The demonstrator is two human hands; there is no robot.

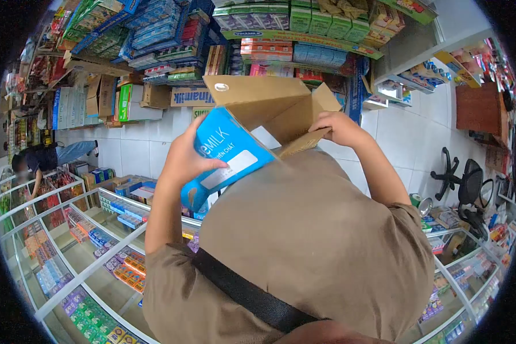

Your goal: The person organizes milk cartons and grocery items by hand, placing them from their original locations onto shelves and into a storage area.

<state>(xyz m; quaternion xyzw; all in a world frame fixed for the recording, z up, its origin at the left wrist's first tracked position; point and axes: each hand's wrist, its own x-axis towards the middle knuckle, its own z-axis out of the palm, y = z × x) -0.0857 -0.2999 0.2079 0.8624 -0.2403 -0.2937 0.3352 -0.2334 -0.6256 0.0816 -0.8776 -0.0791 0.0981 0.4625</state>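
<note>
A cardboard milk carton box (243,157), blue outside with white lettering and brown inside, is held tilted against the front of my body. Its top flaps stand open, and a white patch shows inside it. My left hand (188,157) grips the blue side, thumb spread over the printed face. On the opposite side, my right hand (339,128) has its fingers closed on a brown flap (305,142) of the same box. The bottom of the box is partly hidden.
Shelves with stacked milk packs (321,24) stand ahead. Glass display counters (106,252) curve around me on the left and right. An office chair (470,180) stands at the right. Another person (34,163) leans over at the far left. White floor tiles (149,135) lie ahead.
</note>
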